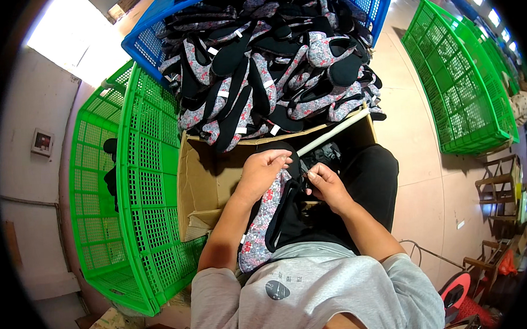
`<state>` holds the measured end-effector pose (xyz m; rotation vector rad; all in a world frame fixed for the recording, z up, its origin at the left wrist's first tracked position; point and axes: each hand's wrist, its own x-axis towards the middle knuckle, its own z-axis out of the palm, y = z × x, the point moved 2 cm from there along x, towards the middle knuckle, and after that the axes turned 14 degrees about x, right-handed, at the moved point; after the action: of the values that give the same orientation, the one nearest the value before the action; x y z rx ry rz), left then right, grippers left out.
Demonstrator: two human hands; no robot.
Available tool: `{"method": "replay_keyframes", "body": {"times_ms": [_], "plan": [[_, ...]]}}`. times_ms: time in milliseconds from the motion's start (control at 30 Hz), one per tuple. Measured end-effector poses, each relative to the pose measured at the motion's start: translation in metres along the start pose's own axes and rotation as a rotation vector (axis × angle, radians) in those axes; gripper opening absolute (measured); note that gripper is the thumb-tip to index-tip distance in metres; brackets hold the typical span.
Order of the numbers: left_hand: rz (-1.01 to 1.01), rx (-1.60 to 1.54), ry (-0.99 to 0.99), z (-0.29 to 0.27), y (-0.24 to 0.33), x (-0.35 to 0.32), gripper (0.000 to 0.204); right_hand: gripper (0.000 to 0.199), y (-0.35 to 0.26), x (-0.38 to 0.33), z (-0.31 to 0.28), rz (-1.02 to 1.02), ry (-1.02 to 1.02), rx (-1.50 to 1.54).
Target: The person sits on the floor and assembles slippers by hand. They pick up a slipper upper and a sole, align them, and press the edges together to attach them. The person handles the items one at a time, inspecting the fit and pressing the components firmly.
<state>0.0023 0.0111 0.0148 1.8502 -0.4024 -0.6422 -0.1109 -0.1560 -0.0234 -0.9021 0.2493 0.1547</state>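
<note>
A floral slipper (pixel 262 225), grey and red with a black sole, lies lengthwise along my lap on the left. Its toe end points away from me, under my left hand (pixel 265 171). That hand is closed, thumb and fingers pinched at the slipper's black far end. My right hand (pixel 329 188) is closed too, just right of the slipper, gripping a small dark tool (pixel 303 168) that looks like thread snips; its tip is hard to make out. Beyond both hands, a heap of matching slippers (pixel 260 66) fills a blue crate (pixel 148 35).
An open cardboard box (pixel 203 184) sits before my knees, a white rod (pixel 335 130) slanting across it and dark scraps (pixel 327 155) inside. Green crates (pixel 154 197) stand close on my left; more green crates (pixel 452 76) are at far right, near a wooden rack (pixel 499 182).
</note>
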Motion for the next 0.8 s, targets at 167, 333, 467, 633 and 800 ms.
{"method": "replay_keyframes", "body": {"times_ms": [167, 333, 467, 633, 800], "plan": [[-0.005, 0.004, -0.002, 0.000, -0.002, -0.002, 0.026, 0.017, -0.001, -0.002, 0.003, -0.006, -0.050, 0.029], [-0.015, -0.026, 0.000, 0.003, 0.004, -0.006, 0.027, 0.019, 0.003, -0.001, 0.002, -0.079, -0.049, 0.049], [0.049, 0.163, 0.039, 0.002, 0.012, -0.018, 0.029, 0.022, -0.009, -0.004, 0.012, -0.142, 0.001, 0.055], [0.194, 0.589, -0.043, 0.001, 0.047, -0.049, 0.035, 0.022, -0.011, -0.004, 0.005, -0.108, 0.008, 0.045], [0.279, 0.781, 0.064, 0.008, 0.045, -0.062, 0.032, 0.022, -0.007, -0.001, 0.004, -0.059, -0.030, 0.074]]}}
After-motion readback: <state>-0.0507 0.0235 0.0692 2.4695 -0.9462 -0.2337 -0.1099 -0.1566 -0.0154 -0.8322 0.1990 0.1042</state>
